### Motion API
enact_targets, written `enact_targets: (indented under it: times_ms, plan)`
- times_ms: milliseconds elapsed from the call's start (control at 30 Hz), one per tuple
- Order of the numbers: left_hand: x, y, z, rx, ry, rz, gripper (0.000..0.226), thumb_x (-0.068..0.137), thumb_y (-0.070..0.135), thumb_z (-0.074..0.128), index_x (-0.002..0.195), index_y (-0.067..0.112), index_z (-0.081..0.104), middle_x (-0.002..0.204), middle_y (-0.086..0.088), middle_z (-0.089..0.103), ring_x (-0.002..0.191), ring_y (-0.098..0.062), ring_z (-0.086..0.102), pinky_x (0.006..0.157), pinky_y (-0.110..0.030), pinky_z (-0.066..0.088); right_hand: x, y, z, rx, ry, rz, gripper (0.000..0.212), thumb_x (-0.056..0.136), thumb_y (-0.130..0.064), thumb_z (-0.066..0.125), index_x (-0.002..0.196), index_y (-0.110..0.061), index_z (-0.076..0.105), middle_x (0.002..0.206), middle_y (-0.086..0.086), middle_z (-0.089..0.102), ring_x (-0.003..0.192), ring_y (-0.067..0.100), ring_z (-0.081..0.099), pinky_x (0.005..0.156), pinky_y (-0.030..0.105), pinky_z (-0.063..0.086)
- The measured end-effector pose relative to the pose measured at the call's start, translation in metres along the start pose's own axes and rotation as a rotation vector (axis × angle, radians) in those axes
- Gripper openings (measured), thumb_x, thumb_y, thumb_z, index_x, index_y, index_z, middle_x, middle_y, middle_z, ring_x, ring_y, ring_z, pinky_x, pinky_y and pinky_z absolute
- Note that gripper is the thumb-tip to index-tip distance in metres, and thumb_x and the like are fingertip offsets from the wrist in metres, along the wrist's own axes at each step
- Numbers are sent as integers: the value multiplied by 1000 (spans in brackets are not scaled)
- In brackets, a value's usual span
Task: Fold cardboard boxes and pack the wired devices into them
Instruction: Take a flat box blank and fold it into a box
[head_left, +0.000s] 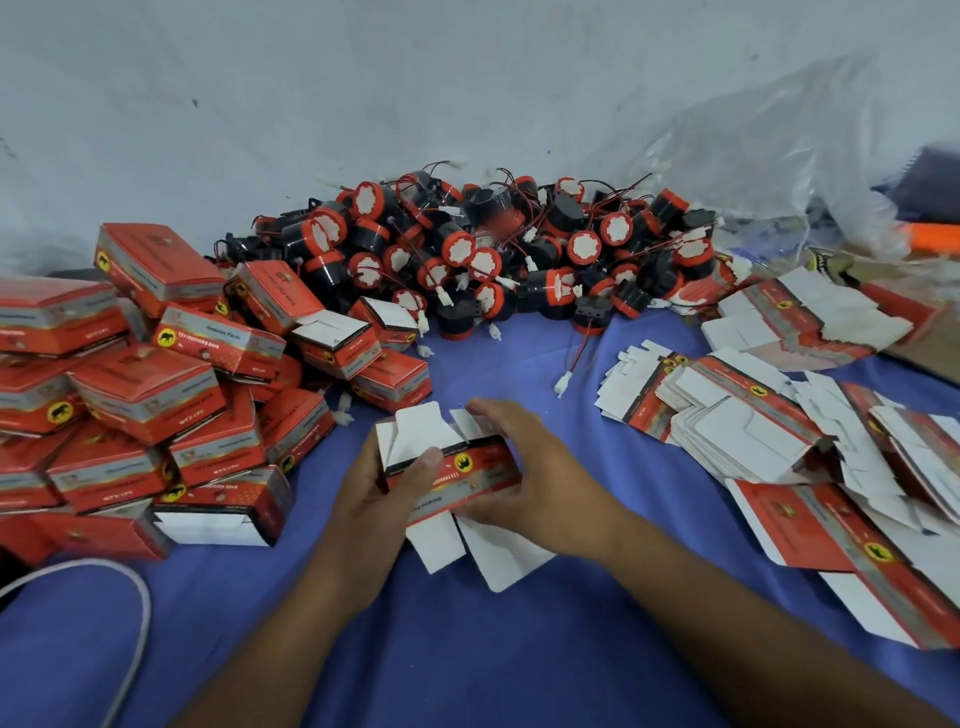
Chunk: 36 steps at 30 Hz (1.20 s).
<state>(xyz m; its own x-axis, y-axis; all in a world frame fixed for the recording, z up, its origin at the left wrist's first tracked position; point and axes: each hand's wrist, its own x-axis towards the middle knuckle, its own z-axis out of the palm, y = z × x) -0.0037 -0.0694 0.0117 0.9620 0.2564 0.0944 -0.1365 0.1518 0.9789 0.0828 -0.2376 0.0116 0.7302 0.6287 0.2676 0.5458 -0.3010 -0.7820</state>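
Cardboard box (457, 470) btwn L+R fingers (428, 460)

— What are we holding?
— A red cardboard box (467, 470), white flaps sticking out above and below. Our left hand (384, 483) pinches its left end, thumb on the printed front; our right hand (530, 467) grips the right end.
— And around us?
— Folded boxes (145, 384) piled left, wired devices (467, 249) heaped behind, flat blanks (737, 415) right, all on blue cloth (467, 649).
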Motion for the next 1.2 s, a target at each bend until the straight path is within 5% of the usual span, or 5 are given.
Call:
enact_targets:
  times_ms: [267, 500, 733, 1000, 1200]
  plan:
    - [-11, 3, 4, -152, -143, -91, 71, 51, 73, 84, 104, 26, 76, 96, -5, 77, 84, -20, 74, 67, -27, 59, -1, -7, -2, 52, -125, 73, 86, 58, -55, 87, 128, -59, 36, 121, -29, 37, 118, -5, 43, 95, 17, 44]
    - [-5, 2, 4, -131, -74, -98, 78, 54, 86, 69, 106, 28, 76, 109, -12, 74, 100, -30, 71, 78, -37, 59, -1, -13, -5, 400, -20, 105, 83, 55, -37, 92, 122, -31, 42, 117, -1, 56, 112, 21, 59, 95, 52, 53]
    - [3, -4, 0, 71, -20, -165, 81, 67, 88, 53, 113, 22, 59, 103, -11, 73, 97, -31, 71, 85, -51, 56, -2, -16, -7, 658, -64, 104, 85, 70, -16, 85, 141, -31, 41, 123, 5, 65, 118, 27, 64, 103, 47, 51]
    - [0, -4, 4, 102, -54, 75, 42, 87, 45, 64, 126, 43, 50, 121, 2, 69, 105, -19, 70, 77, -28, 57, 0, -16, -1, 367, 227, 67, 80, 87, -18, 76, 148, -32, 25, 120, -2, 58, 108, 6, 59, 102, 22, 46]
    - [-1, -1, 10, 170, -41, 194, 64, 81, 64, 66, 135, 33, 55, 127, 7, 66, 112, -13, 66, 81, -22, 55, 1, -14, -2, 459, 337, 34, 38, 83, -11, 80, 117, -13, 62, 120, 6, 62, 112, 21, 64, 100, 47, 52]
